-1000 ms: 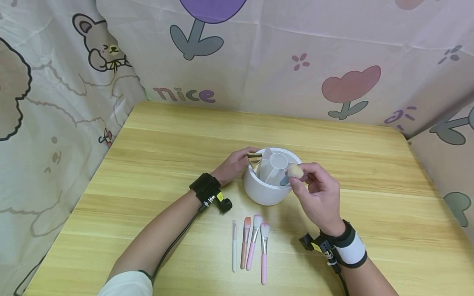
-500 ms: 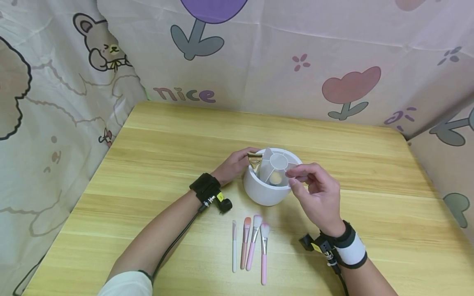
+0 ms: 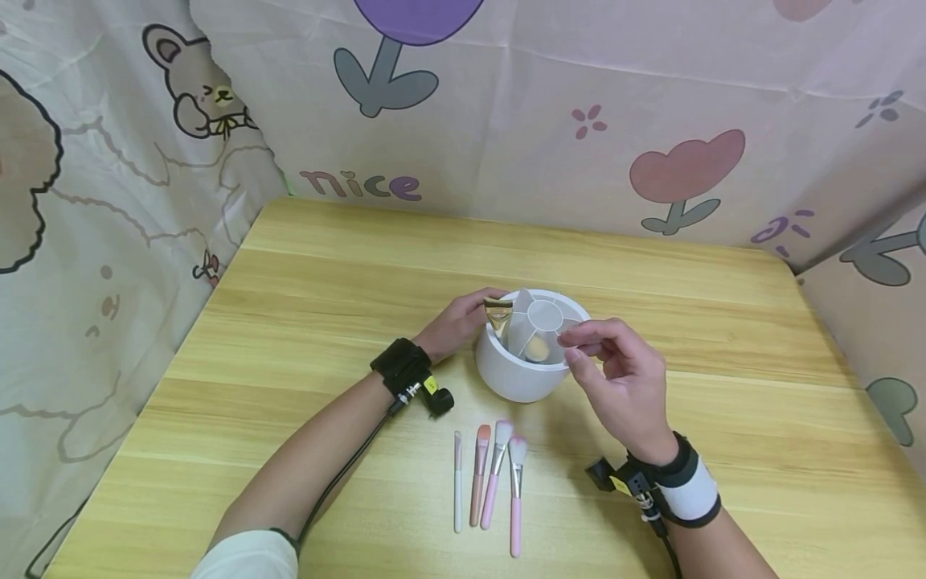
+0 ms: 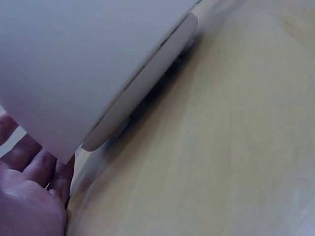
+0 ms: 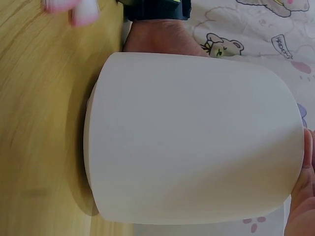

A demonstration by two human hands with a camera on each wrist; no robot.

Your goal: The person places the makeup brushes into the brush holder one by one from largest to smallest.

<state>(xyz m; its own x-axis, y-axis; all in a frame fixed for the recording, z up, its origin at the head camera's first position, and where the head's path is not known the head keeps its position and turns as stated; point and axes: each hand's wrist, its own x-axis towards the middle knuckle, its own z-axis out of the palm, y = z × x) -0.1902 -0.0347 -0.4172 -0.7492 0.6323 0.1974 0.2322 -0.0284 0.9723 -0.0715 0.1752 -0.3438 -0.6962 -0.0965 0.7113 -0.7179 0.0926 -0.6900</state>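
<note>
A round white brush holder [image 3: 517,378] with divided compartments stands on the table. My left hand [image 3: 459,322] rests against its left side; in the left wrist view, the fingers [image 4: 42,164] touch its outer wall. A cream, round-headed makeup brush [image 3: 537,348] sits in the front compartment, its lower part hidden. Over the holder's right rim, my right hand [image 3: 622,378] has loosely bent fingers with nothing between them. Something gold with a flared top [image 3: 499,315] leans in the left compartment. The holder's wall [image 5: 197,137] fills much of the right wrist view.
Several makeup brushes lie side by side in front of the holder: a thin white one [image 3: 458,482], an orange-tipped one [image 3: 480,474], and pink-handled ones [image 3: 516,498]. A patterned cloth [image 3: 506,145] hangs behind the wooden table [image 3: 347,265].
My right hand has let go of the cream-headed brush, which dropped into the holder's front compartment. The hand stays near the rim; my left hand has not moved.
</note>
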